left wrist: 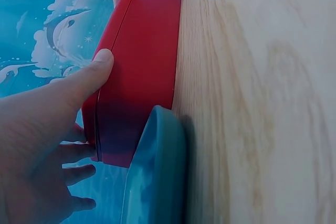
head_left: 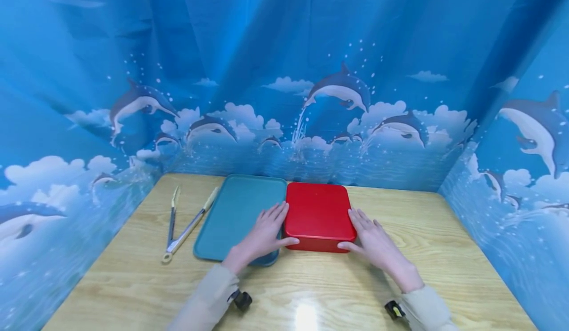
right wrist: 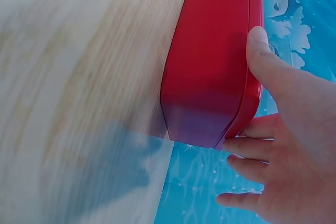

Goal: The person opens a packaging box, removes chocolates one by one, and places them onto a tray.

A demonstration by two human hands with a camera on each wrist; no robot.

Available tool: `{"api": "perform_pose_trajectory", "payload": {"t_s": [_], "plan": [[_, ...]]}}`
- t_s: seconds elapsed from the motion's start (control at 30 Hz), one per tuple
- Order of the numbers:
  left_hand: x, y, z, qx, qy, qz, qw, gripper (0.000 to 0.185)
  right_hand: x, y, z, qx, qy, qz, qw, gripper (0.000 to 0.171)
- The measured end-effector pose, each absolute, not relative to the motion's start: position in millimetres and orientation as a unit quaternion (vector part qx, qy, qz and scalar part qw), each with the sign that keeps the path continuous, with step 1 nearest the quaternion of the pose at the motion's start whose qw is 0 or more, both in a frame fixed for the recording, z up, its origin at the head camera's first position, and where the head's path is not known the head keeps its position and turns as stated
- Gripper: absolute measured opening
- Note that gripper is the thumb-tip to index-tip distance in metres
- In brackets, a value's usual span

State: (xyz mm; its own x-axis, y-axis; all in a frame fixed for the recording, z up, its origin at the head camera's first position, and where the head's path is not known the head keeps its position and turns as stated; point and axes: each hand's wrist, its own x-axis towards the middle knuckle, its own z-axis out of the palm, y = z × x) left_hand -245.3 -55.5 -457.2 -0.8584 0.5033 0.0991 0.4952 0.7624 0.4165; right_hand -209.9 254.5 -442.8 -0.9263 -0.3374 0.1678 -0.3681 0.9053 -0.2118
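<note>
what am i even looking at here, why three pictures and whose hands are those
No machine here: a person wears three cameras. The wide picture comes from one on the head; the two close-ups come from one on each wrist. On the wooden table stands a closed red box, with a teal tray touching its left side and metal tongs further left. The left hand and right hand lie against the box's two sides, fingers straight, thumbs on its front wall. The box rests on the table, not lifted. A blue dolphin curtain surrounds everything.
</note>
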Motion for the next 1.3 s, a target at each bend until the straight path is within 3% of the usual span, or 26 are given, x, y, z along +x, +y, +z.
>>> {"api": "perform_pose_trajectory", "payload": {"t_s": [0.53, 0.83, 1.3], "plan": [[-244, -61, -457, 0.262, 0.935, 0.238, 0.000, 0.098, -213, 250, -440, 0.181, -0.974, 0.124, 0.059, 0.093], [-246, -60, -457, 0.264, 0.929, 0.257, 0.014, 0.098, -213, 257, -433, 0.176, -0.971, 0.159, 0.038, 0.082], [-258, -48, -451, 0.203, 0.918, 0.341, -0.012, 0.061, -227, 252, -435, 0.114, -0.970, 0.214, 0.036, 0.061]]}}
